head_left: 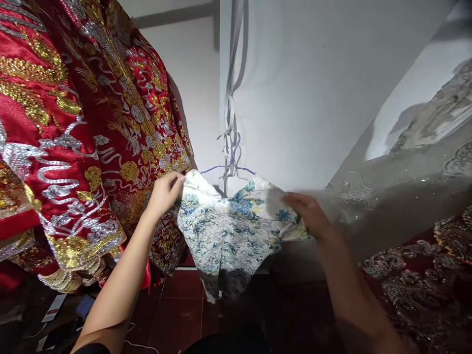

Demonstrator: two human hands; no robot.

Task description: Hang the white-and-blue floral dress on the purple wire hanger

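Note:
A white garment with a blue and green floral print (224, 231) hangs on a purple wire hanger (228, 167) in front of the white wall. My left hand (165, 191) pinches the garment's left shoulder, fingers closed on the cloth. My right hand (308, 214) grips the garment's right shoulder; it is blurred by motion. The lower part of the garment droops toward the floor.
Red robes with gold and silver embroidery (73, 137) hang close on the left. A sheer grey beaded dress (413, 182) and a dark red embroidered garment (424, 280) hang on the right. White cords (231, 88) run down the wall corner. Dark red floor tiles (180, 314) lie below, with small objects at lower left.

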